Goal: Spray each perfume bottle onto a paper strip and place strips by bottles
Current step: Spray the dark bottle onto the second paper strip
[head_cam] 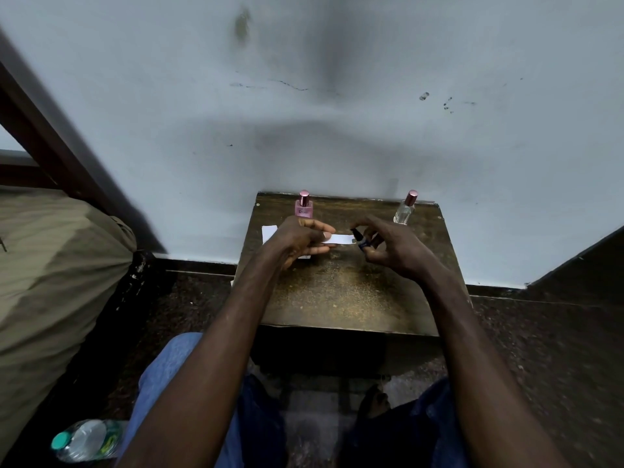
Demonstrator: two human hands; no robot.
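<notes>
My left hand (300,239) pinches a white paper strip (339,239) that sticks out to the right above the small wooden table (341,292). My right hand (388,246) grips a small dark blue perfume bottle (360,240), its black nozzle right next to the strip's free end. A pink perfume bottle (304,206) with a rose cap stands at the table's back left. A clear perfume bottle (405,208) with a rose cap stands at the back right. More white paper (269,233) lies on the table, partly hidden under my left hand.
The table stands against a pale wall (337,113). A bed with an olive cover (50,265) fills the left side. A plastic water bottle (84,440) lies on the dark floor at lower left. My knees in blue jeans are below the table's front edge.
</notes>
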